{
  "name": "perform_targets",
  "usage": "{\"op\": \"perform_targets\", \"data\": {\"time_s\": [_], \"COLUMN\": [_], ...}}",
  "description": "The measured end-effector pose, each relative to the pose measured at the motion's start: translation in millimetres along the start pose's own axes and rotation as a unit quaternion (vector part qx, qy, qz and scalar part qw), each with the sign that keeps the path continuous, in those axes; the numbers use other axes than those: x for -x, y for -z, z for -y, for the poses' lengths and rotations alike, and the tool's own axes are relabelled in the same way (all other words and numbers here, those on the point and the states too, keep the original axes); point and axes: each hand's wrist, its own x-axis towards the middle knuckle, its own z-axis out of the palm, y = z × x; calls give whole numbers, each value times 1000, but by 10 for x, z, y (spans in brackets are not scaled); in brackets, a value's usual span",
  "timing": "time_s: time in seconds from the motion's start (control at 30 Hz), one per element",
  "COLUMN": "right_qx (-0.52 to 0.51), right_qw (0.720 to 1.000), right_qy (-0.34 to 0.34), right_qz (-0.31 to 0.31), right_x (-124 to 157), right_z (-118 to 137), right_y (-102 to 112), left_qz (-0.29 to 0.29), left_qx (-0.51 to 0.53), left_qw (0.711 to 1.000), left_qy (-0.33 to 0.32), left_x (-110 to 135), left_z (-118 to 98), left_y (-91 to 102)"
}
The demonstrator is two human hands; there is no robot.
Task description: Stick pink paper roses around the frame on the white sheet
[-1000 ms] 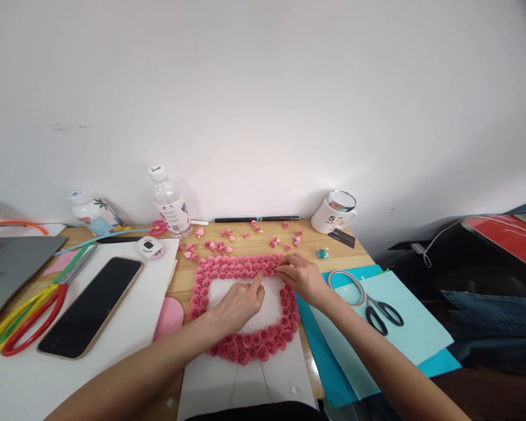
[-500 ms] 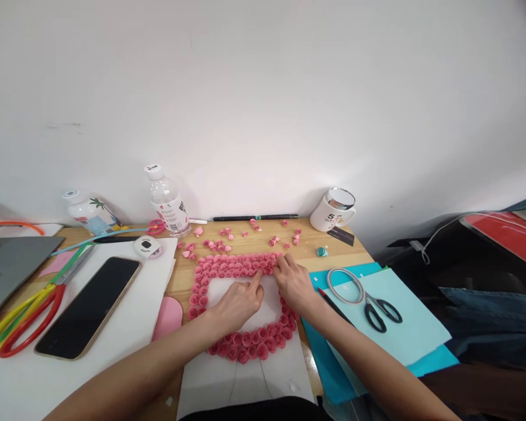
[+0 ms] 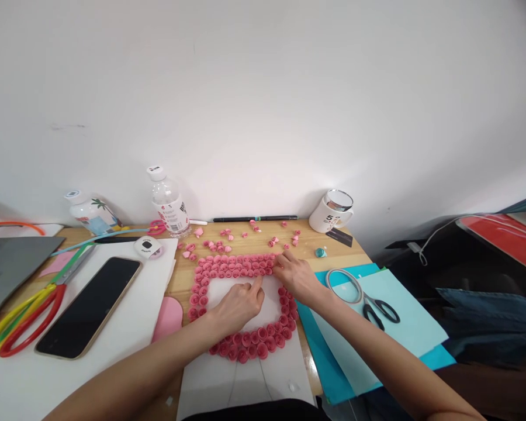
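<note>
Pink rolled paper roses (image 3: 263, 350) form a rectangular frame on a white sheet (image 3: 245, 383), with bare white paper in its middle. My right hand (image 3: 294, 273) is at the frame's upper right corner, fingertips pinched at a pink paper rose that they mostly cover. Just left of it, my left hand (image 3: 243, 301) lies over the bare centre. Its index finger is stretched out and touches the lower edge of the top row, while the other fingers are curled with nothing seen in them. Several loose paper roses (image 3: 221, 245) lie behind the frame.
A phone (image 3: 90, 307) and large scissors (image 3: 30, 318) lie on white paper at left. Behind stand a bottle (image 3: 170, 204) and a mug (image 3: 331, 211). To the right, black-handled scissors (image 3: 379, 310) and a roll of tape (image 3: 344, 286) rest on blue sheets (image 3: 403, 327).
My right hand has shifted slightly right and turned, its forearm swinging outward, with fingertips still at the corner. The left hand has hardly moved.
</note>
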Motion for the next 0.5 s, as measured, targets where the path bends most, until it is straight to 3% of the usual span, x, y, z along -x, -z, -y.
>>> {"op": "perform_targets", "data": {"time_s": [0.2, 0.33, 0.5], "right_qx": [-87, -77, -68], "right_qw": [992, 995, 997], "right_qy": [-44, -44, 15], "right_qz": [-77, -54, -29], "right_x": [-60, -89, -80], "right_z": [200, 278, 199], "right_y": [-33, -88, -117], "left_qz": [13, 30, 22], "left_qx": [20, 12, 17], "left_qw": [999, 999, 999], "left_qy": [27, 23, 34], "left_x": [-9, -2, -2], "left_z": [-12, -14, -13], "left_y": [21, 55, 43]}}
